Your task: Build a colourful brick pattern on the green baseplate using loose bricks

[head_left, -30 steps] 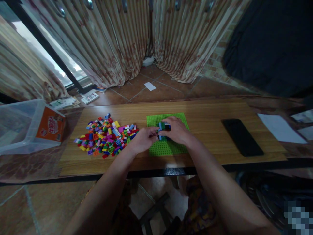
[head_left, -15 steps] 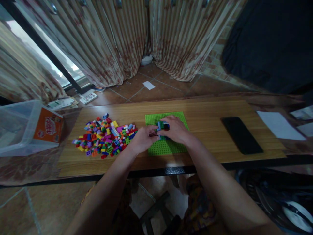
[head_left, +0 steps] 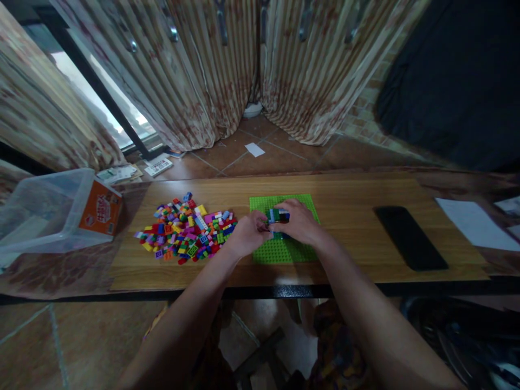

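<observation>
A green studded baseplate [head_left: 284,254] lies on the wooden board, with a small build of toy bricks [head_left: 274,215] in blue, dark and other colours on it. My right hand [head_left: 301,222] curls round the build's right side, thumb and fingers closed on it. At the build's left side is my left hand [head_left: 247,234], its fingertips pinched together; what they hold is too small and blurred to name. My fingers hide part of the build. Left of my left hand spreads a pile of loose toy bricks [head_left: 189,230] in many colours.
A clear plastic box [head_left: 52,211] with an orange label stands at the left. On the right of the wooden board [head_left: 345,260] lies a black phone-like slab [head_left: 410,238], with white paper [head_left: 475,222] beyond it. Striped curtains [head_left: 219,81] hang behind.
The whole view has shifted, so everything sits a little lower and further right. Both hands stay at the brick build, with only slight finger movement at the left hand.
</observation>
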Demonstrator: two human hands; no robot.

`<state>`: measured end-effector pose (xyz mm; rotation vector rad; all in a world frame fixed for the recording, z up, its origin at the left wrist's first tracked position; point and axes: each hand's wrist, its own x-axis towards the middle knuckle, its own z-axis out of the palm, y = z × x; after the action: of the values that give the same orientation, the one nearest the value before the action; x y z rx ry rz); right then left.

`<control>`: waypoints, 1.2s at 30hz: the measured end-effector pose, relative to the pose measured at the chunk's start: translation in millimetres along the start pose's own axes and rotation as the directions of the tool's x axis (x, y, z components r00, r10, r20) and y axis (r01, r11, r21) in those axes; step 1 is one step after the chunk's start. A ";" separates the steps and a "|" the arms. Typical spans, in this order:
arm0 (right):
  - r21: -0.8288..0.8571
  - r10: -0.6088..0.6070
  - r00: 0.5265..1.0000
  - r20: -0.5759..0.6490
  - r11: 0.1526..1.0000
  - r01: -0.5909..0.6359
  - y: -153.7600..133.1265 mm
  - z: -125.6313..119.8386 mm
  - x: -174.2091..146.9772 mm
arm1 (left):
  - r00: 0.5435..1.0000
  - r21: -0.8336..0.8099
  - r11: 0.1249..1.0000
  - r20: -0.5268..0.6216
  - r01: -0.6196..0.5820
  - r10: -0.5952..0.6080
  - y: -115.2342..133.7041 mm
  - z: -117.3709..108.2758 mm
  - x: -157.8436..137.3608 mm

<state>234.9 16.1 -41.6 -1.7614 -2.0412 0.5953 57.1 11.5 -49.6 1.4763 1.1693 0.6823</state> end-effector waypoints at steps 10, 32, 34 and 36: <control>0.420 0.136 0.981 -0.139 0.905 -0.066 18.2 -12.0 8.3 | 0.998 -0.001 0.999 0.043 0.040 -0.040 0.2 -4.6 -1.3; 0.089 -0.001 0.994 -0.109 0.996 0.011 17.8 -0.2 2.7 | 0.969 0.370 0.929 -0.231 0.004 0.088 8.7 16.0 -10.8; 0.080 0.006 0.995 -0.102 0.997 0.002 18.8 0.3 3.1 | 0.969 0.360 0.932 -0.214 -0.043 0.127 11.6 13.4 -13.4; 0.066 0.009 0.995 -0.096 0.998 -0.002 19.5 0.5 3.4 | 0.963 0.352 0.932 -0.209 -0.088 0.170 16.8 4.9 -15.4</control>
<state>250.3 21.9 -52.6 -1.7243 -1.9306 0.5620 61.1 -3.4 -32.2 1.8125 1.4359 0.7915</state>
